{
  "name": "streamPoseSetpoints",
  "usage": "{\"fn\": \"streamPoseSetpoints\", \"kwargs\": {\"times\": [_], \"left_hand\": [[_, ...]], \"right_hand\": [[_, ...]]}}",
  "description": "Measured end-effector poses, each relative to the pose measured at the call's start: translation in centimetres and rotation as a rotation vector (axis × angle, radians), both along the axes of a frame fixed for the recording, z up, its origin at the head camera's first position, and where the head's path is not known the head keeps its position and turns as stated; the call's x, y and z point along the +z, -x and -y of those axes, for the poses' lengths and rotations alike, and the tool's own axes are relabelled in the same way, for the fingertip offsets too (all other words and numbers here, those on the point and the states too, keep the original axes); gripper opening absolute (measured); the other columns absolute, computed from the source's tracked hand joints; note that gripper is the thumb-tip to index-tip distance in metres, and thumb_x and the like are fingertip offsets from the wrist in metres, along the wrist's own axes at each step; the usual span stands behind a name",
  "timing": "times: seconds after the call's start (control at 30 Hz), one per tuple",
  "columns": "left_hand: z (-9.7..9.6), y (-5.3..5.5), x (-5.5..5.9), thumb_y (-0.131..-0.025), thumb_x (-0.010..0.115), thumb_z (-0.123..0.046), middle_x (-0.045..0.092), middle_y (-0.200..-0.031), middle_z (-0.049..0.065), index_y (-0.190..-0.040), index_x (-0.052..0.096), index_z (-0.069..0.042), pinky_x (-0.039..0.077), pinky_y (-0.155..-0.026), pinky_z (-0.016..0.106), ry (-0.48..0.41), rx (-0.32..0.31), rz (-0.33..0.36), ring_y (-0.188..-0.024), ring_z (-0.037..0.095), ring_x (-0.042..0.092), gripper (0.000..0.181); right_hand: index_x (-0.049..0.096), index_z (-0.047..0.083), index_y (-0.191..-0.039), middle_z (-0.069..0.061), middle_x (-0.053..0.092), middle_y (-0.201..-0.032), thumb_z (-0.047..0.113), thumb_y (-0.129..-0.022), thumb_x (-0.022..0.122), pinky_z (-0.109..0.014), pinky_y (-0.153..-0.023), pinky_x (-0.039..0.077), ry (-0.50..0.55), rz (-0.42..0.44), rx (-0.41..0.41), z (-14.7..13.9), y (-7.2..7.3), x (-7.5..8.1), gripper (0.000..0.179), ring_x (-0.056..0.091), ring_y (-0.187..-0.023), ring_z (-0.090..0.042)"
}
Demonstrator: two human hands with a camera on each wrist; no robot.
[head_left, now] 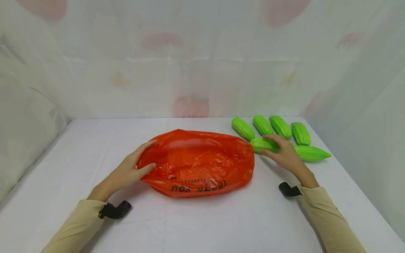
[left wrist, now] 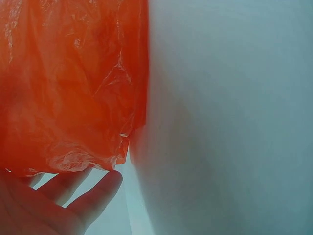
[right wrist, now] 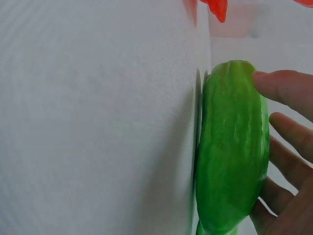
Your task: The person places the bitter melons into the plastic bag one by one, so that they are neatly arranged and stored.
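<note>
An orange-red plastic bag (head_left: 202,158) with upside-down black lettering lies puffed out mid-table. At its left end is my left hand (head_left: 129,170), thumb and fingers spread; in the left wrist view the fingertips (left wrist: 113,182) touch its edge. My right hand (head_left: 283,154) reaches over a bright green ridged gourd (head_left: 257,144) lying on the table. In the right wrist view its thumb touches the gourd (right wrist: 232,147), while the other fingers lie straight along one side. A pointed green piece (head_left: 311,153) extends right of the hand, which hides whether the two are joined.
Several short green gourds stand in a row at the back right, from the leftmost gourd (head_left: 243,128) to the rightmost gourd (head_left: 301,133). The white table (head_left: 202,225) meets pale patterned cloth (head_left: 202,77) at the back and sides. Black wrist mounts (head_left: 115,210) hang below both sleeves.
</note>
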State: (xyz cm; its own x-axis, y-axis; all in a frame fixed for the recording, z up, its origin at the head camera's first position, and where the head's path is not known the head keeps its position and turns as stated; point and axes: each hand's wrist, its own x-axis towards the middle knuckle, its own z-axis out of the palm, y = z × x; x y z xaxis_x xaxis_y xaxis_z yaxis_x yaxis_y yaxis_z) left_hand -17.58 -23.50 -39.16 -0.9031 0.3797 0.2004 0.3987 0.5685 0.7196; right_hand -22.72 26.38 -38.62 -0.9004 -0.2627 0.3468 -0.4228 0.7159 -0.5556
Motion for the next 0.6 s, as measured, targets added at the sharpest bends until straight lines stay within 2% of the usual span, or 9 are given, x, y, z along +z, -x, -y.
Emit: {"fn": "streamPoseSetpoints", "kwargs": {"times": [0.23,0.6], "left_hand": [[0.02,0.03,0.04,-0.096,0.063,-0.015,0.042,-0.154,0.014,-0.155,0.029,-0.018,0.038,-0.109,0.065,-0.004,-0.004,0.004,-0.142,0.039,0.039,0.068],[0.13,0.11,-0.03,-0.096,0.064,-0.014,0.044,-0.152,0.014,-0.154,0.030,-0.017,0.040,-0.108,0.064,-0.009,-0.009,-0.006,-0.140,0.038,0.041,0.068]], "right_hand": [[0.059,-0.002,-0.129,-0.025,0.058,-0.133,0.008,-0.084,0.077,-0.063,-0.108,0.038,-0.046,0.022,0.013,0.07,-0.12,0.24,0.049,0.048,-0.129,-0.044],[0.058,-0.005,-0.129,-0.026,0.059,-0.131,-0.003,-0.081,0.076,-0.061,-0.106,0.041,-0.119,-0.012,0.029,0.08,0.10,0.13,0.051,0.050,-0.126,-0.045]]}}
